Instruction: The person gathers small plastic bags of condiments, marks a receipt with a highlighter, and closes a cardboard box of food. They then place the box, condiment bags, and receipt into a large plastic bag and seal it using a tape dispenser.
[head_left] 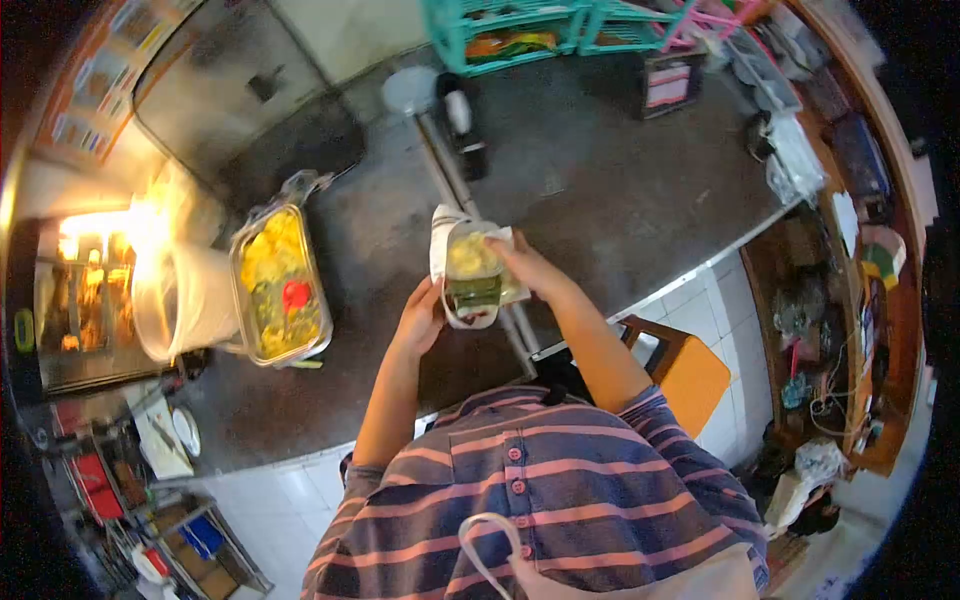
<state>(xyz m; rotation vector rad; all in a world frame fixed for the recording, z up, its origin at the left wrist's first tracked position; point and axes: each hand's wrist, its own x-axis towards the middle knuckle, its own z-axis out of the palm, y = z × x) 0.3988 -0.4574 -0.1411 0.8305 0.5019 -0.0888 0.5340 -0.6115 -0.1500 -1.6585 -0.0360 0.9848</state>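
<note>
Between my two hands, above the dark counter, is a small food container (473, 272) with white paper around its sides. Pale yellow food shows in its upper part, green slices that look like cucumber below, and something dark red at the bottom edge. My left hand (421, 318) grips the container's lower left side, fingers partly hidden behind it. On the upper right, my right hand (524, 266) holds its edge with the fingers pressed against the paper. Whether a lid covers the food is too blurred to tell.
To the left stands a tray (326, 335) of yellow and green food with a red piece, beside a white bucket (190, 305). A black bottle-like object (460, 125) lies ahead, near teal baskets (510, 60). An orange stool (685, 380) stands beyond the counter's edge at right.
</note>
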